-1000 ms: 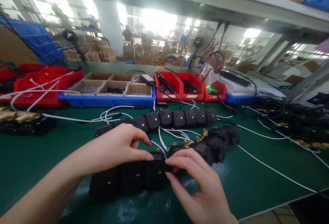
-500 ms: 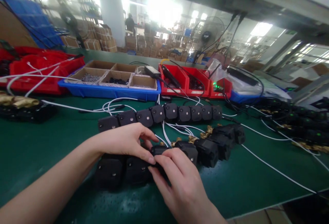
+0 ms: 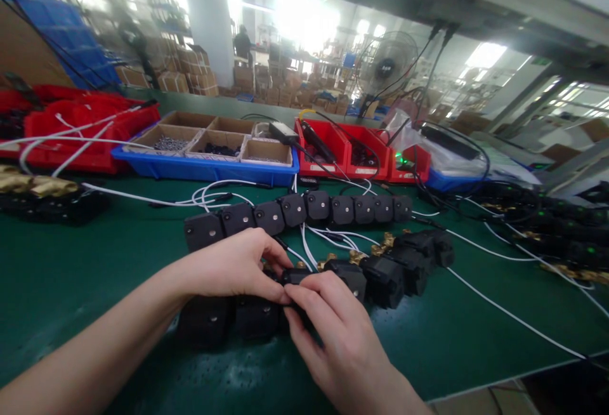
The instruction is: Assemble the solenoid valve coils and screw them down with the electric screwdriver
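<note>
My left hand [image 3: 240, 264] reaches across the front row, its fingers closed around a black valve housing [image 3: 295, 276] with a brass fitting behind it. From the right, my right hand [image 3: 340, 335] closes on the same housing, fingertips and thumb meeting the left thumb at its near side. Whatever small part may be pinched there is hidden by the fingers. Similar black housings [image 3: 257, 317] stand to the left, partly under my left hand, and others [image 3: 384, 280] continue to the right. Behind my hands runs a second row of black housings [image 3: 318, 205] with silver screws.
White cables [image 3: 309, 253] lie between the rows and across the green table [image 3: 457, 339]. At the back stand a blue tray [image 3: 204, 169] with cardboard compartments and several red bins [image 3: 316, 160]. More black units with brass parts [image 3: 45, 196] lie far left, others [image 3: 566, 237] far right.
The right thumb and fingers have shifted slightly at the housing. The left hand's fingers have drawn a little closer in. The whole view has moved slightly; the housings stay in place.
</note>
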The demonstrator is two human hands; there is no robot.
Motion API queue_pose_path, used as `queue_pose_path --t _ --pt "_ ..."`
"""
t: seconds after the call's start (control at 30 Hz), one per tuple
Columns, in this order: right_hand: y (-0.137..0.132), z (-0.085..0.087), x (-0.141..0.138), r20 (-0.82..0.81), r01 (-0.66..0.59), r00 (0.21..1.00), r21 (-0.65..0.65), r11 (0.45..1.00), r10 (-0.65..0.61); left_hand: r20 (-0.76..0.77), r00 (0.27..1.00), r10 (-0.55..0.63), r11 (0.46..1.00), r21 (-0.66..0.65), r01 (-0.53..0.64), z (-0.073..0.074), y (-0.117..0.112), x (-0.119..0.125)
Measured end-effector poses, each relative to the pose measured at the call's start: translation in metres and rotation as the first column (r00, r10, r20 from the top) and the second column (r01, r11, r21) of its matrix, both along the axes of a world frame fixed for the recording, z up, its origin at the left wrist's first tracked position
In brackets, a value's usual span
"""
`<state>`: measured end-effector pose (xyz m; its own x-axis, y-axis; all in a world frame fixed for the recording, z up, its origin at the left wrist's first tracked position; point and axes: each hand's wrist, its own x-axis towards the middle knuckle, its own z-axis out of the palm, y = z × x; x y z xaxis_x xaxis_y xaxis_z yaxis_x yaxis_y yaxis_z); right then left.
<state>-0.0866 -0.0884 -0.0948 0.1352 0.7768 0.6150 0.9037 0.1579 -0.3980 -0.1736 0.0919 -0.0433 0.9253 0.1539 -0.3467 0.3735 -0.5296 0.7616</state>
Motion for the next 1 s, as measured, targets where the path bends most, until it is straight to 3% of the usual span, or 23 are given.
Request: queue_pose_path --t 0.27,0.43,0.6,0.73,0.93,1.0 --pt "0.006 -0.015 -0.004 0.084 0.090 0.991 0.165 0.982 -0.105 0.028 1.000 0.005 1.000 0.010 -0.005 -0.001 -0.003 -0.002" --pt "0.004 -0.015 -0.005 0.009 0.097 0.995 0.095 0.991 -0.098 0.029 0.999 -0.015 1.000 0.013 0.014 -0.003 -0.004 -0.003" --pt "0.004 -0.013 -0.007 0.019 0.086 0.996 0.135 0.987 -0.089 0.030 0.999 -0.033 0.999 0.036 0.031 -0.002 -0.003 -0.002" --pt "0.006 -0.012 -0.005 0.021 0.083 0.996 0.134 0.988 -0.086 0.041 0.998 -0.056 0.998 -0.028 0.057 -0.004 0.002 -0.002" --pt "0.004 -0.012 0.000 0.057 0.042 0.997 0.128 0.991 -0.049 0.025 1.000 0.012 1.000 -0.008 -0.012 -0.005 0.003 -0.002" --pt "0.003 -0.010 0.002 0.035 0.035 0.999 0.100 0.994 -0.039 0.044 0.998 0.040 0.997 -0.064 -0.037 -0.004 0.004 -0.003"
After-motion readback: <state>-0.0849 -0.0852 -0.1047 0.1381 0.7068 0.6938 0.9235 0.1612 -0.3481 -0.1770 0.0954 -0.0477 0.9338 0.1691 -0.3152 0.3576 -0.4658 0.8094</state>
